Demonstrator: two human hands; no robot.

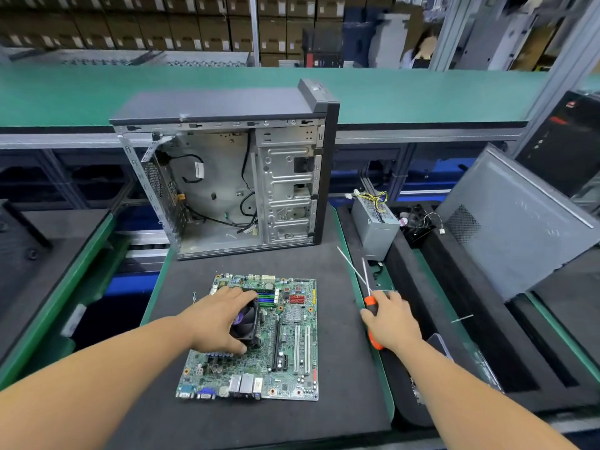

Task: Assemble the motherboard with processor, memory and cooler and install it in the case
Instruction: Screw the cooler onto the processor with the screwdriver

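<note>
A green motherboard [285, 345] lies flat on the dark mat [337, 368] in front of me. A black fan cooler [248, 321] sits on its upper left part, and my left hand [216, 321] grips it from the left with the fingers curled over its top. Memory sticks [268, 298] stand in the slots just beyond the cooler. My right hand [391, 318] holds an orange-handled screwdriver [371, 315] at the mat's right edge, with its shaft pointing away from me. The open grey case [227, 177] stands upright behind the board, with loose black cables inside.
A grey power supply [375, 224] with yellow wires and a small black fan [418, 224] sit in the foam tray to the right. A grey case side panel [516, 222] leans further right. A green conveyor belt [389, 92] runs behind the case.
</note>
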